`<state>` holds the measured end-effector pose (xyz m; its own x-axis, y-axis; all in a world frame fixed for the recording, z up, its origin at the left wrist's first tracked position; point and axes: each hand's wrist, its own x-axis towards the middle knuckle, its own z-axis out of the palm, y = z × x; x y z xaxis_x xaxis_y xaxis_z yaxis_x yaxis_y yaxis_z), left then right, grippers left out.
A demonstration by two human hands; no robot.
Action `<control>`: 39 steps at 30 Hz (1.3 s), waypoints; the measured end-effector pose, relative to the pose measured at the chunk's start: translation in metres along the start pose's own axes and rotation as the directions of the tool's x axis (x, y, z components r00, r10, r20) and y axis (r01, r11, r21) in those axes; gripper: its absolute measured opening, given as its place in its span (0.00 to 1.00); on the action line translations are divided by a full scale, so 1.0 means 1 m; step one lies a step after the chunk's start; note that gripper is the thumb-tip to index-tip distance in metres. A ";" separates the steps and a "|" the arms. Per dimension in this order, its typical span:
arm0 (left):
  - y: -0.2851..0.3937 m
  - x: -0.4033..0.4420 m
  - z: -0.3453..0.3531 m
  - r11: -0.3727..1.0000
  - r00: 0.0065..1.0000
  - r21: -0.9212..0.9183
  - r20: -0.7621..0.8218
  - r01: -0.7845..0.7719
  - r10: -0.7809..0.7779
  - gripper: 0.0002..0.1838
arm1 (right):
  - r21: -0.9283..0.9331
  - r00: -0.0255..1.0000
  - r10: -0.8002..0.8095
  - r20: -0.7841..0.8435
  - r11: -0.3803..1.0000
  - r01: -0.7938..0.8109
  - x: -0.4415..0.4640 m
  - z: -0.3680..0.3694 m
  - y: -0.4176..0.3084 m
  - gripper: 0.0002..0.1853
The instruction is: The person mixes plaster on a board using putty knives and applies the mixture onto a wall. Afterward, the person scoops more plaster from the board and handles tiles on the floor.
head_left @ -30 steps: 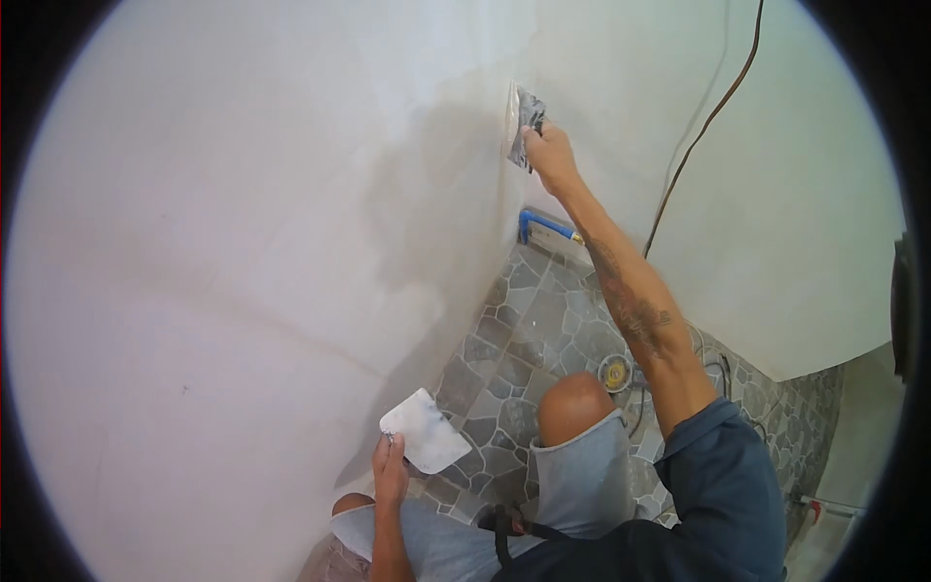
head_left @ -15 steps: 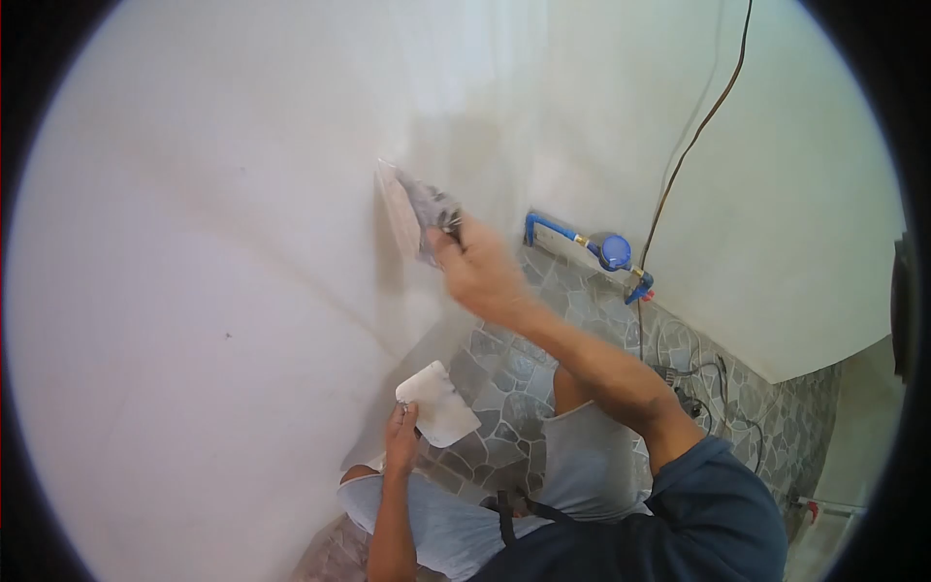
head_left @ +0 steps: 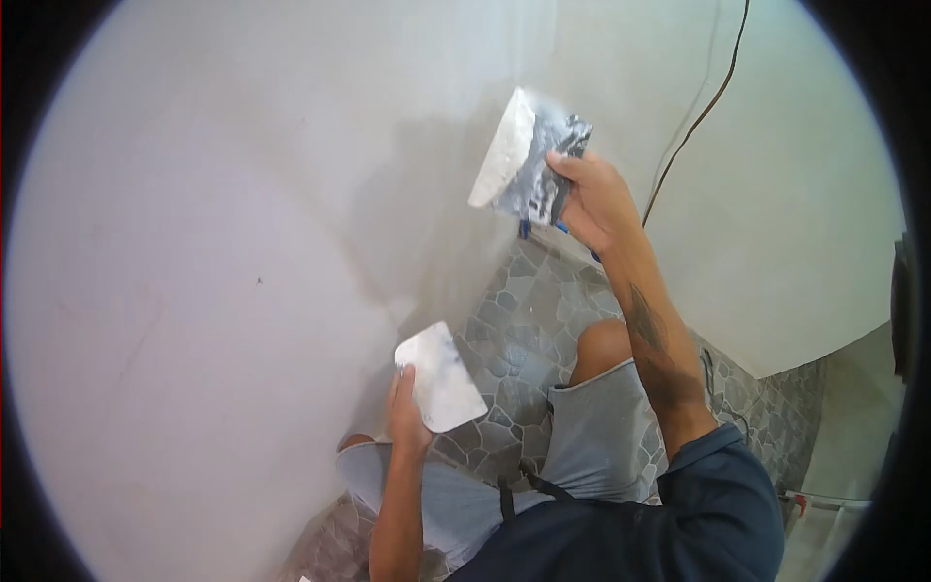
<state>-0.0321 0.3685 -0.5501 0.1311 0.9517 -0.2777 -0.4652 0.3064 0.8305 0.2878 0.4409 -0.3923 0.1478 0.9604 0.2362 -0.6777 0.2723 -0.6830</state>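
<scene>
My right hand point(head_left: 593, 199) is closed around the back of a wide putty knife point(head_left: 555, 145), thumb on its upper face. Thick white putty point(head_left: 506, 150) covers the blade's front edge, and grey and white smears coat the rest. The knife is held up near the wall corner; I cannot tell whether it touches the wall. Lower down, my left hand point(head_left: 407, 412) grips a flat white rectangular spreader point(head_left: 441, 383) with rounded corners, its face turned up and marked by a greyish smudge. The left fingers under the spreader are hidden.
A pale wall point(head_left: 194, 242) fills the left side and meets a second wall point(head_left: 776, 213) at a corner. Down that second wall hangs a dark cable point(head_left: 700, 126). Blue piping point(head_left: 525, 229) is mostly behind my right hand. The floor point(head_left: 514, 359) has a stone pattern.
My right hand has swung up and right with the putty knife, away from the left wall, and now covers most of the blue piping. My left hand and the spreader have risen slightly.
</scene>
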 end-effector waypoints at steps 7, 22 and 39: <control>0.038 0.015 0.072 0.991 0.976 0.024 0.171 0.134 -0.136 0.21 | -0.914 0.981 -0.011 0.194 0.362 0.184 -0.112 0.055 0.017 0.22; 0.049 0.019 0.068 0.970 0.910 -0.119 0.384 0.214 -0.154 0.20 | -0.406 0.327 0.478 0.815 0.069 0.911 -0.113 0.030 0.028 0.29; 0.084 0.015 0.069 1.000 0.953 -0.014 0.304 0.004 0.000 0.20 | -0.766 0.735 0.314 0.601 -0.035 0.642 -0.103 -0.026 -0.001 0.38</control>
<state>-0.0091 0.4102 -0.4511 0.3912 0.9128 -0.1174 -0.4765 0.3100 0.8227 0.2924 0.3428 -0.4339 -0.5370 0.7557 0.3750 0.6705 0.6521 -0.3538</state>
